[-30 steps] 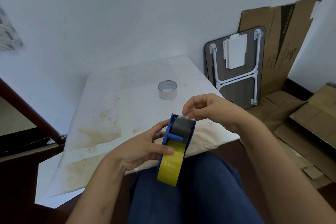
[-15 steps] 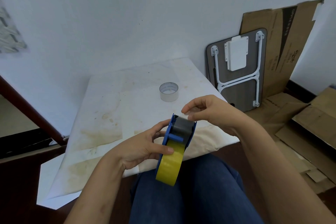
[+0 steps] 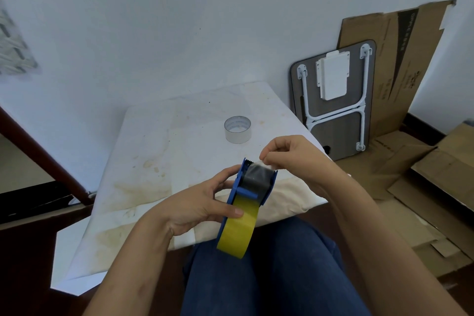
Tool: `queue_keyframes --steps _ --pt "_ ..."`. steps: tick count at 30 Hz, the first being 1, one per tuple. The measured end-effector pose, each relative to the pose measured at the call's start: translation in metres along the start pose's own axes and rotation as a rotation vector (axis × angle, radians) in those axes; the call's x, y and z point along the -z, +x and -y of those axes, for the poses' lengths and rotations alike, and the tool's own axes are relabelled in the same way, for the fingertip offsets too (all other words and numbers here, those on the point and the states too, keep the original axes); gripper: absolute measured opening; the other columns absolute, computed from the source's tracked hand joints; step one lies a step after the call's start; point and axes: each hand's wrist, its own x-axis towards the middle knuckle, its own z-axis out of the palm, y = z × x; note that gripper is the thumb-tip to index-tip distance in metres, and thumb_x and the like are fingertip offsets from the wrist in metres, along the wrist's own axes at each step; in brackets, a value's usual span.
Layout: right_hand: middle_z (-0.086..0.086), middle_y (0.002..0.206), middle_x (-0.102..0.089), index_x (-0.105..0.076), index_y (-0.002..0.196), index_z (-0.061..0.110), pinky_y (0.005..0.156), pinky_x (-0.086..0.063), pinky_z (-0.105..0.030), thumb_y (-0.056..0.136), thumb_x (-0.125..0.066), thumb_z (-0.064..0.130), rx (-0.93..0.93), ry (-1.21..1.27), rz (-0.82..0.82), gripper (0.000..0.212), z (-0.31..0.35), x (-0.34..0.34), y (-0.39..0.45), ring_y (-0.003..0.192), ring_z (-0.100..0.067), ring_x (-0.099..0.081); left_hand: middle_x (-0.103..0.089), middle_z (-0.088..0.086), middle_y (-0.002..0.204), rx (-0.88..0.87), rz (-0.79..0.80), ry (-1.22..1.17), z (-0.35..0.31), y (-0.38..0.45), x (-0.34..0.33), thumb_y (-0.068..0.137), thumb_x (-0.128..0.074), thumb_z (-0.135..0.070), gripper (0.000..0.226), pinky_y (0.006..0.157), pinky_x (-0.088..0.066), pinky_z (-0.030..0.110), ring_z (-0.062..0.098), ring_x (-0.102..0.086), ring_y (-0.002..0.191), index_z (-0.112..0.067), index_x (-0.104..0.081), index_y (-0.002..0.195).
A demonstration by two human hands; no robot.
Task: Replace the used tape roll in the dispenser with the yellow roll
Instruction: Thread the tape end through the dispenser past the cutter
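A blue tape dispenser (image 3: 239, 187) is held upright over my lap, with the yellow roll (image 3: 239, 231) seated in its lower part. My left hand (image 3: 197, 205) grips the dispenser's side, thumb pressed on the yellow roll. My right hand (image 3: 289, 154) pinches the loose clear end of the tape just above the dispenser's serrated top edge. The used roll (image 3: 237, 129), an almost bare clear core, stands on the table (image 3: 159, 161) beyond my hands.
The white stained cloth covers the table, which ends just in front of my knees. A folded table (image 3: 336, 105) leans on the wall at right, with flattened cardboard (image 3: 400, 177) on the floor. A dark wooden rail (image 3: 43, 156) runs at left.
My right hand's fingers have lifted slightly above the dispenser's top, pulling the tape end up. The left hand and dispenser have hardly moved.
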Motion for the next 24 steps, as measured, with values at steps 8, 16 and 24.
queue_keyframes --steps 8,16,24 --pt "0.001 0.083 -0.067 -0.071 0.08 0.014 0.076 -0.048 -0.027 0.087 -0.064 0.014 -0.057 0.272 -0.1 0.01 -0.011 -0.001 0.004 0.079 -0.013 -0.059 -0.057 -0.006 0.139 -0.031 0.026 0.04 0.0 -0.004 -0.001 0.08 -0.076 0.004 0.08 0.083 -0.057 0.037 0.02 -0.072 0.094 -0.048 -0.051 0.136" --pt "0.004 0.133 -0.064 -0.057 0.134 0.031 0.107 -0.046 -0.041 0.097 -0.045 0.052 -0.099 0.393 0.307 0.044 -0.051 -0.026 -0.01 0.122 -0.02 -0.061 -0.065 0.016 0.131 -0.137 -0.139 -0.297 0.004 0.01 -0.006 0.076 -0.077 0.0 0.073 0.08 -0.06 0.035 0.03 -0.071 0.107 -0.029 -0.053 0.14" --pt "-0.007 0.136 -0.062 -0.046 0.142 0.029 0.102 -0.048 -0.047 0.093 -0.06 0.01 -0.089 0.522 0.357 0.055 -0.08 -0.026 -0.01 0.124 -0.03 -0.059 -0.072 0.014 0.122 -0.225 -0.134 -0.389 0.004 0.011 -0.015 0.08 -0.073 -0.005 0.063 0.081 -0.061 0.034 0.028 -0.072 0.104 -0.021 -0.055 0.139"
